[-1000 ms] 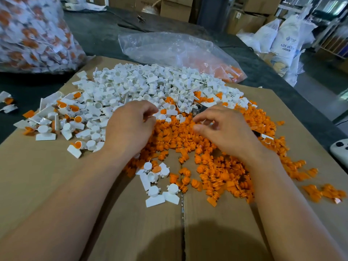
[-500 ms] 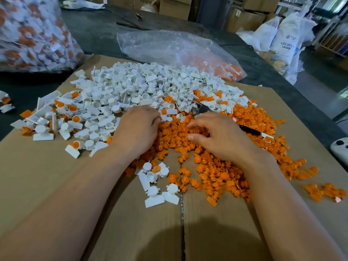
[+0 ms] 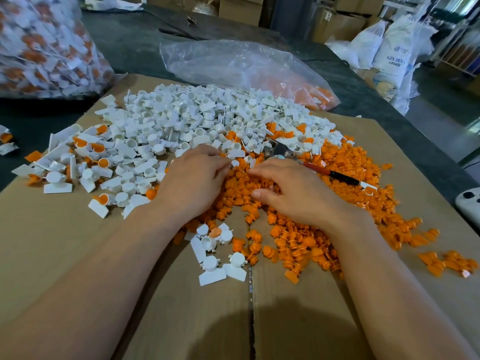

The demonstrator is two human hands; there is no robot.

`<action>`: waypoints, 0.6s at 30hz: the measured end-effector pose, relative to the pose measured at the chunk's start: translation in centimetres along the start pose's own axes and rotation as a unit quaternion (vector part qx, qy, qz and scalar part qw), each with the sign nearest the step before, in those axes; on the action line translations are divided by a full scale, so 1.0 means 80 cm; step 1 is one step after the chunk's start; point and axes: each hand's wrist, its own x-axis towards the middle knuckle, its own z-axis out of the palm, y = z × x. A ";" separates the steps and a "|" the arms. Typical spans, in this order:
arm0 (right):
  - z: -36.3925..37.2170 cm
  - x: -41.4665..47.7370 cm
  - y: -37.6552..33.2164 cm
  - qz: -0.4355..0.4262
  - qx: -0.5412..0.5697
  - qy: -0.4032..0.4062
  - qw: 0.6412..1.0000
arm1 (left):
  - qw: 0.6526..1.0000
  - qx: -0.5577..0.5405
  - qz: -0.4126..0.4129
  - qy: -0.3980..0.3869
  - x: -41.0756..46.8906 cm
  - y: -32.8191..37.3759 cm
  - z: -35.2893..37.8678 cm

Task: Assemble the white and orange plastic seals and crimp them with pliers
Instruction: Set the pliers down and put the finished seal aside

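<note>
The work happens on a flat sheet of cardboard that lies over a dark table. A large heap of white parts covers the far side of the cardboard, and a wide heap of orange parts spreads on the right and toward the middle, so the two heaps meet between the hands. At the left edge of the white heap lie some assembled seals, white with an orange piece inside. A few more white pieces lie apart, near the front.

The left hand is palm down at the border of the two heaps. Its fingers are curled, and the tips are right at a small white piece. It perhaps pinches this piece, but the tips are hidden from this view and I cannot tell. The right hand rests palm down on the orange parts with loose fingers. The thumb stands free at the side and nothing is grasped in it.

The pliers lie on the heap just beyond the right hand, with the metal head near the white parts and the red and black handle pointing to the right. No hand touches them.

Behind the cardboard lies a clear bag with some orange pieces in its corner. A big bag full of white and orange seals stands at the far left. White sacks are in the background on the right.
</note>
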 end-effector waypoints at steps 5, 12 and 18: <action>0.000 0.001 -0.004 -0.001 0.011 0.009 1.000 | 0.999 -0.010 0.012 0.048 -0.001 0.000 -0.002; -0.002 0.002 -0.007 -0.001 0.037 0.026 0.999 | 0.997 -0.016 0.022 0.074 -0.004 0.005 -0.007; -0.001 0.002 -0.008 -0.001 0.045 0.033 0.998 | 0.995 -0.049 -0.005 0.088 -0.006 0.006 -0.006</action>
